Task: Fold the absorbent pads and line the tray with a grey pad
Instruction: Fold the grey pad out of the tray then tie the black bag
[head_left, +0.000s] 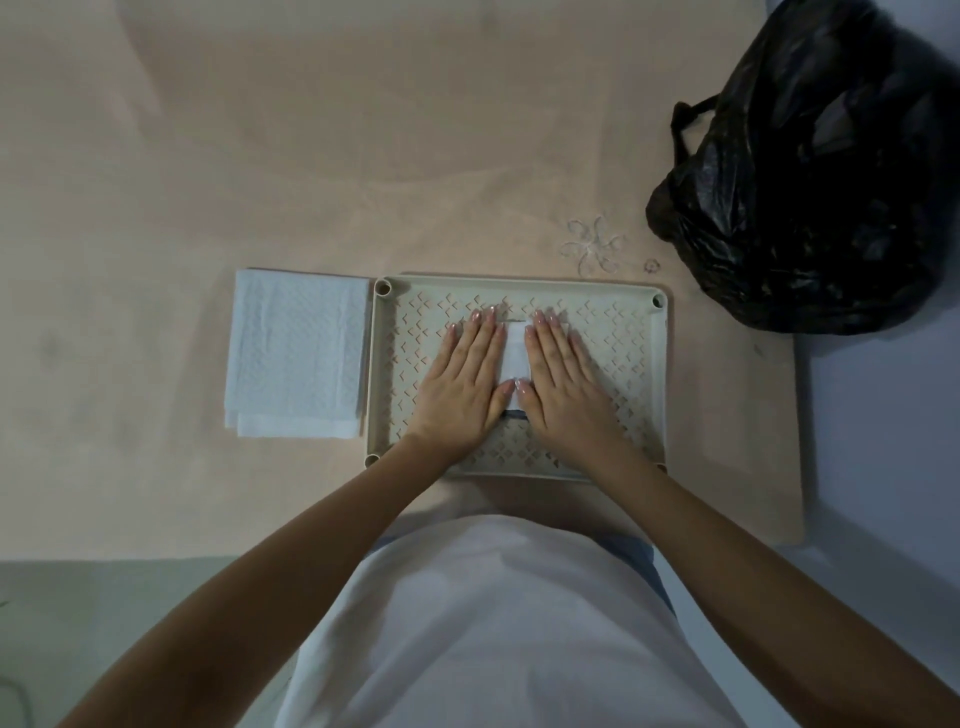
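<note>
- While both hands lie flat on it, a small folded white pad (515, 352) is pressed down in the middle of the perforated tray (644, 364).
- The left hand (460, 379) and the right hand (563, 382) are laid side by side with fingers straight, thumbs nearly touching; nothing is gripped.
- The step in hand is judged to be flattening a fold.
- A larger folded absorbent pad (297, 353) is set just beside the tray's left rim on the beige cloth (311, 156).
- Next, the small pad would probably have to be lifted out before a lining is laid.
- No grey pad can be made out; most of the small pad is hidden under the palms.
- What the black plastic bag (810, 171) holds cannot be told.
</note>
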